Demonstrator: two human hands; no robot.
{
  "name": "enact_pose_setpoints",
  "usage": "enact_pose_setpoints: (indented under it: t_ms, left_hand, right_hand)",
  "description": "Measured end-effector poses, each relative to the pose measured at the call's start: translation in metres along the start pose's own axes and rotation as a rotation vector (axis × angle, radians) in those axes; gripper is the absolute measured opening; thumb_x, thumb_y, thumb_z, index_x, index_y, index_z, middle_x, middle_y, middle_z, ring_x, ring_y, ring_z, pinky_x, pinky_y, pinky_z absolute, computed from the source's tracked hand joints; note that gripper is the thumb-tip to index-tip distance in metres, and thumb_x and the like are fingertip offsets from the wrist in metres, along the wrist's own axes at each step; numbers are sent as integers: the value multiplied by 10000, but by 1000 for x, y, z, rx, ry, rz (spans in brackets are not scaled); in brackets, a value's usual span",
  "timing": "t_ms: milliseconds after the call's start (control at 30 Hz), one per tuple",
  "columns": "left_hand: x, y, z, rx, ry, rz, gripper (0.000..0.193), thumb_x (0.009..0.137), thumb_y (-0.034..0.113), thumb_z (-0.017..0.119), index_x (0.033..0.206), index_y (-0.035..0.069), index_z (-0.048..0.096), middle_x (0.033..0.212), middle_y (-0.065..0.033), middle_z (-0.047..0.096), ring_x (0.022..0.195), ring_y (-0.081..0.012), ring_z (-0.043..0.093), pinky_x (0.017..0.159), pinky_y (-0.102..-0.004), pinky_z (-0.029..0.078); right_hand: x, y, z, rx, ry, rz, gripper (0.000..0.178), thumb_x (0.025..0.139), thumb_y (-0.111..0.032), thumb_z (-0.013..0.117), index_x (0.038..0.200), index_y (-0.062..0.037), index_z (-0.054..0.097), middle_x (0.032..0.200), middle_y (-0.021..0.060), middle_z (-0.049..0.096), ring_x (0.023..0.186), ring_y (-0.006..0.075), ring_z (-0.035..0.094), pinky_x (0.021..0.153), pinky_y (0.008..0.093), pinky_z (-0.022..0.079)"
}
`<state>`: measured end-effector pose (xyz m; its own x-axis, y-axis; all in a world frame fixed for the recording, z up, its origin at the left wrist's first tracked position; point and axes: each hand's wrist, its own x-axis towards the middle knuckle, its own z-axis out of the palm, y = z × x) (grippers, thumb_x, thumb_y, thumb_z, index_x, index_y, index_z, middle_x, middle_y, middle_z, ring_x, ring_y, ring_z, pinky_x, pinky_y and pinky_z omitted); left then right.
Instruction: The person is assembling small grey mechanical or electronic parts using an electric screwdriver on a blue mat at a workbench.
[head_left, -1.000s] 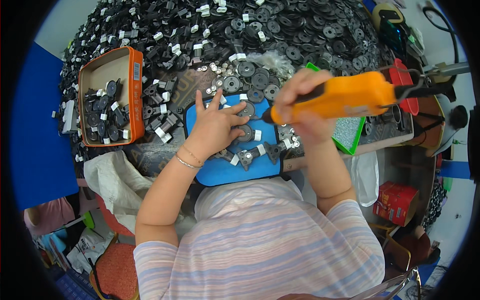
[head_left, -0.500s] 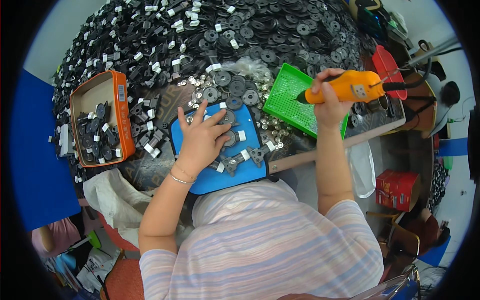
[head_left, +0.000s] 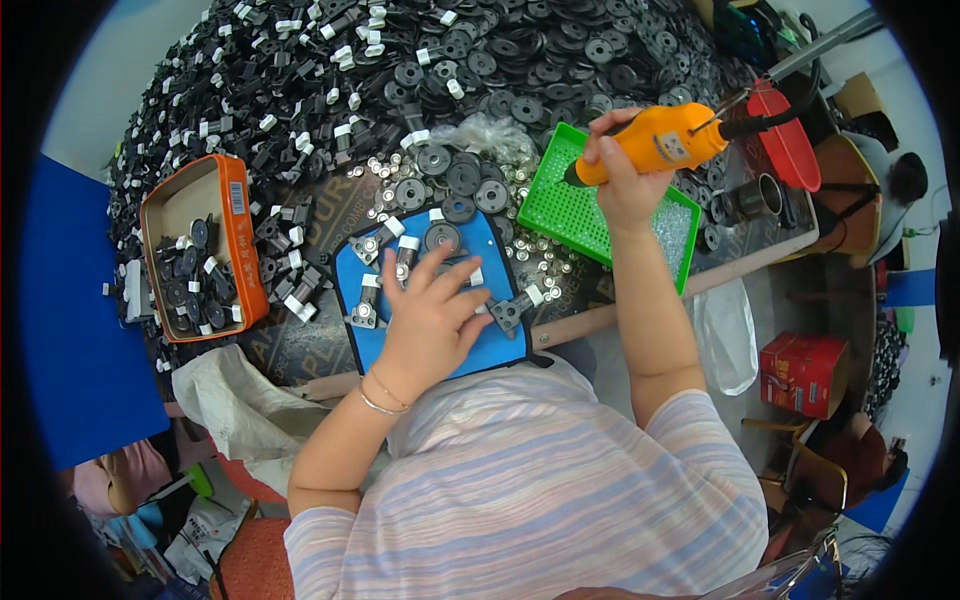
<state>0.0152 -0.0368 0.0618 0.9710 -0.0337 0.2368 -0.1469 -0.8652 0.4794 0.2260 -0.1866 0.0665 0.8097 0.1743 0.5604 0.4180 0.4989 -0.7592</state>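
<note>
Table (head_left: pixel 335 215) heaped with black parts (head_left: pixel 545 75), red carton (head_left: pixel 803 375) at right; left hand (head_left: pixel 430 318) splayed over mat (head_left: pixel 490 352), right hand (head_left: pixel 630 185) gripping orange tool (head_left: pixel 660 138).

Likely workshop: heaped parts (head_left: pixel 482 63), screwdriver (head_left: pixel 662 140)

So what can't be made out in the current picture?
Head view: whatever lies beneath the left hand on the blue mat, hidden by palm and fingers.
Head view: the grip of the orange power tool, covered by the right hand.
Head view: the count of clear pieces in the green tray, too small.
Head view: the black parts pile's far end, cut off by the top edge.
</note>
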Motion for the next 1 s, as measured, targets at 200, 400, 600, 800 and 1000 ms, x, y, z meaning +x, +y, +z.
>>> enact_pose_setpoints:
  t_ms: [200, 400, 600, 800, 1000]
  left_hand:
    - [-3, 13, 6, -38, -38, 2, 241, 635, 186, 760, 861, 139, 690, 1244, -45, 535, 1268, -287, 376, 1046, -617, 92]
    - [-7, 17, 11, -42, -50, -21, 285, 607, 191, 778, 872, 129, 693, 1273, -66, 513, 1295, -290, 339, 1049, -607, 92]
    - [-6, 29, 18, -59, -106, -5, 323, 591, 224, 791, 885, 133, 691, 1340, -76, 455, 1326, -309, 287, 1048, -605, 88]
    - [-1, 39, 33, -18, -130, 60, 329, 582, 254, 794, 876, 140, 700, 1393, -67, 403, 1343, -316, 253, 1039, -621, 77]
    - [1, 45, 55, 51, -100, 129, 229, 606, 253, 768, 799, 153, 699, 1369, -31, 434, 1329, -293, 284, 1025, -637, 80]
  right_hand:
    - [1, 3, 2, 4, -15, 7, 280, 779, 40, 609, 1028, -14, 495, 887, 133, 592, 635, 163, 577, 603, 266, 481]
    - [3, 6, 0, -22, -53, 17, 281, 779, 37, 611, 1030, -19, 496, 863, 118, 590, 628, 149, 571, 594, 256, 474]
    - [5, 4, 2, -25, -56, -8, 273, 779, 27, 618, 1025, -13, 505, 845, 119, 594, 618, 139, 566, 588, 254, 471]
    - [7, -19, 0, 79, 15, -21, 287, 744, 18, 683, 1002, 17, 559, 853, 87, 635, 668, 135, 616, 599, 247, 503]
    - [-13, -54, -2, 285, -16, -39, 308, 781, 44, 591, 1076, 10, 511, 905, 134, 604, 651, 152, 580, 601, 263, 482]
